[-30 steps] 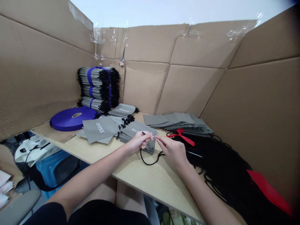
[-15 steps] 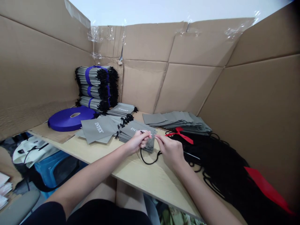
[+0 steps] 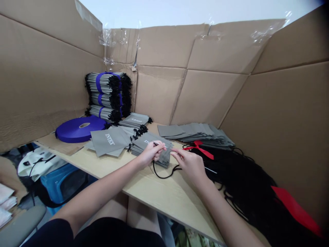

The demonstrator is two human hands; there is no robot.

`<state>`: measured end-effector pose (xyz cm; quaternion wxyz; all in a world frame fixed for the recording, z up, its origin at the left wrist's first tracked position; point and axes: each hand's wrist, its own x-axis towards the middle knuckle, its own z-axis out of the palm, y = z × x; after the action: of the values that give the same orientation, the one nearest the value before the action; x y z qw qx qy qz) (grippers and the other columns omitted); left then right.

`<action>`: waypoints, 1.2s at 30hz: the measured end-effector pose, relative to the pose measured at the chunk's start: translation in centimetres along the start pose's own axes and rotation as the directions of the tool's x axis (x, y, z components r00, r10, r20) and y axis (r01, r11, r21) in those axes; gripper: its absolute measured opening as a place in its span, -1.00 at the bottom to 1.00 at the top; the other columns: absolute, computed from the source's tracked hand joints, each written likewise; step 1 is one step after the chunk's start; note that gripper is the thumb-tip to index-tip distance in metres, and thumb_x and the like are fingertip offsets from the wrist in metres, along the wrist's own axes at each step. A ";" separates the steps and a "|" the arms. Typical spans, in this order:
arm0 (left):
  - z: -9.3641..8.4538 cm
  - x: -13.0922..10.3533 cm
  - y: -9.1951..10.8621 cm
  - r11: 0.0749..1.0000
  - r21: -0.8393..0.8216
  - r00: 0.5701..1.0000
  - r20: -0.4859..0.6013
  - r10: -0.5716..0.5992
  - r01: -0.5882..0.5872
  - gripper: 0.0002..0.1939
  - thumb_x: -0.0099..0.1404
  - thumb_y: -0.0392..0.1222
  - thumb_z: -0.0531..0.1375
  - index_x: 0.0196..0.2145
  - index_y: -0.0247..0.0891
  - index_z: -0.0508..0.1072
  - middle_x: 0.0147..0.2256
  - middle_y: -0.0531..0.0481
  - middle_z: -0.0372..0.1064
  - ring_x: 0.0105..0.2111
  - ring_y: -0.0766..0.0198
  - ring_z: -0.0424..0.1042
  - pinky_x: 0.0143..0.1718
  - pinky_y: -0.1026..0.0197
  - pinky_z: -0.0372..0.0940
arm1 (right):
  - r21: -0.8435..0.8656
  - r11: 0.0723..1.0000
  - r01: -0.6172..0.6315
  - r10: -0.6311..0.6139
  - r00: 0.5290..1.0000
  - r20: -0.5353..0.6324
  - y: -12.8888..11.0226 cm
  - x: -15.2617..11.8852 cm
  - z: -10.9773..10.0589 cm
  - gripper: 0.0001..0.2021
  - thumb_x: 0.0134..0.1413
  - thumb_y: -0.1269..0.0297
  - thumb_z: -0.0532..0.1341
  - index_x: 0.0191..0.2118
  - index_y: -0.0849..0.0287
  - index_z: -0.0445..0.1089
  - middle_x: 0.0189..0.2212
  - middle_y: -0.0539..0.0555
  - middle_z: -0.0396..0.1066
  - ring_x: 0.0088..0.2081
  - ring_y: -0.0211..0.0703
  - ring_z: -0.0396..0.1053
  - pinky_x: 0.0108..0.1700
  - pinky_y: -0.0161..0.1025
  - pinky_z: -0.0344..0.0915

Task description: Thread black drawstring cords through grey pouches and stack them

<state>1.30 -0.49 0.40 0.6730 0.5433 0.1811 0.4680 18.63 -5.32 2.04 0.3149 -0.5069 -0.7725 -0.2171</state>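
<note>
My left hand [image 3: 153, 152] is closed in a pinch on a thin rod with a bit of black cord at its end, above a pile of grey INTEX pouches [image 3: 144, 140]. Just to its right, my right hand [image 3: 189, 164] is closed, thumb and forefinger pressed together; what they pinch is too small to name. A black cord [image 3: 164, 177] loops below and between both hands over the table. Another thin metal rod [image 3: 210, 170] shows beyond my right hand, beside the black cords [image 3: 239, 178].
A purple ribbon roll [image 3: 69, 132] lies at the left, before banded pouch bundles [image 3: 102, 84]. Blank grey pouches [image 3: 192, 132] lie at the back right. Red ties [image 3: 202, 151] hold the black cords. Cardboard walls [image 3: 159, 92] surround the table [image 3: 154, 188].
My hands have moved slightly apart, with my right hand shifting a little to the right. The camera view has shifted slightly.
</note>
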 end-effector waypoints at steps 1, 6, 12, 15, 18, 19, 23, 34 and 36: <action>-0.1 0.1 0.0 1.000 0.008 1.000 -0.006 0.006 -0.006 -0.66 0.08 0.03 0.22 -0.50 -0.34 0.29 -0.66 0.24 -0.08 -0.76 0.60 -0.21 -0.76 0.42 -0.31 | 0.001 1.000 -0.009 0.009 1.000 0.015 0.1 -0.1 -0.1 -0.79 0.12 0.14 0.12 -0.24 0.04 0.48 -0.52 -0.05 0.50 -0.52 -0.29 0.41 -0.50 -0.39 0.10; -0.3 0.3 -0.2 0.999 0.041 0.999 -0.024 -0.027 0.028 -0.68 0.09 0.00 0.21 -0.53 -0.32 0.27 -0.68 0.25 -0.07 -0.77 0.60 -0.21 -0.77 0.43 -0.30 | -0.008 1.000 -0.016 0.016 1.000 0.014 0.3 -0.4 0.1 -0.78 0.14 0.14 0.10 -0.23 0.04 0.47 -0.55 -0.06 0.49 -0.56 -0.31 0.40 -0.52 -0.39 0.07; 0.1 -0.1 -0.2 0.997 0.062 0.998 0.038 -0.054 0.052 -0.67 0.11 0.02 0.19 -0.52 -0.31 0.26 -0.68 0.24 -0.05 -0.77 0.60 -0.19 -0.77 0.43 -0.29 | -0.049 0.995 0.085 -0.085 0.996 -0.013 -0.3 -0.5 0.6 -0.75 0.16 0.15 0.08 -0.12 0.02 0.43 -0.49 -0.03 0.52 -0.57 -0.33 0.38 -0.53 -0.38 0.07; 0.2 -0.2 -0.1 0.996 0.071 0.997 0.037 -0.064 0.061 -0.67 0.11 0.02 0.20 -0.52 -0.32 0.26 -0.68 0.24 -0.06 -0.77 0.60 -0.19 -0.77 0.43 -0.29 | -0.057 0.991 0.118 -0.118 0.993 0.005 -0.4 -0.5 0.6 -0.77 0.18 0.20 0.07 -0.15 0.02 0.44 -0.43 -0.03 0.53 -0.53 -0.33 0.41 -0.51 -0.39 0.09; 0.0 0.0 0.1 0.995 0.063 0.997 0.028 -0.073 0.072 -0.68 0.11 0.01 0.20 -0.53 -0.32 0.27 -0.68 0.24 -0.08 -0.77 0.59 -0.20 -0.77 0.44 -0.30 | -0.053 0.990 0.132 -0.130 0.991 0.033 -0.3 -0.4 0.4 -0.77 0.19 0.23 0.07 -0.12 0.01 0.43 -0.39 -0.01 0.53 -0.48 -0.31 0.43 -0.48 -0.40 0.11; -0.2 0.1 0.2 0.997 0.052 0.998 0.011 -0.062 0.061 -0.68 0.10 -0.01 0.21 -0.54 -0.33 0.27 -0.69 0.24 -0.08 -0.77 0.59 -0.19 -0.77 0.44 -0.30 | -0.059 0.989 0.135 -0.133 0.990 0.041 -0.1 -0.4 0.4 -0.76 0.19 0.24 0.07 -0.09 0.00 0.41 -0.38 -0.01 0.53 -0.48 -0.31 0.43 -0.48 -0.40 0.11; -1.3 0.8 0.3 0.997 0.000 0.981 -0.178 0.077 -0.079 -0.71 0.08 -0.05 0.21 -0.55 -0.33 0.27 -0.69 0.24 -0.07 -0.77 0.59 -0.18 -0.77 0.45 -0.28 | -0.110 0.991 0.074 -0.075 0.997 0.000 1.5 -0.1 0.0 -0.71 0.17 0.16 0.08 -0.02 0.03 0.36 -0.50 -0.04 0.51 -0.56 -0.29 0.39 -0.55 -0.37 0.07; -1.9 1.0 0.6 0.979 -0.041 0.940 -0.287 0.182 -0.202 -0.64 0.05 0.05 0.23 -0.53 -0.32 0.25 -0.71 0.26 -0.09 -0.78 0.59 -0.19 -0.77 0.45 -0.27 | 0.011 0.982 0.189 -0.182 0.958 -0.221 5.0 0.1 -1.6 -0.85 0.12 0.28 0.13 -0.32 0.17 0.43 -0.41 0.01 0.50 -0.42 -0.27 0.42 -0.33 -0.36 0.27; -1.9 1.0 0.7 0.978 -0.062 0.946 -0.269 0.178 -0.201 -0.63 0.04 0.06 0.24 -0.52 -0.31 0.25 -0.71 0.25 -0.07 -0.78 0.59 -0.18 -0.77 0.45 -0.27 | 0.003 0.978 0.208 -0.202 0.953 -0.224 5.1 0.1 -1.6 -0.87 0.12 0.30 0.14 -0.31 0.18 0.43 -0.40 0.02 0.50 -0.40 -0.26 0.42 -0.31 -0.35 0.28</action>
<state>0.08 1.35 0.62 0.6184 0.4611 0.1945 0.6059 23.69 -4.33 3.31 0.3820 -0.3923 -0.7836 -0.2935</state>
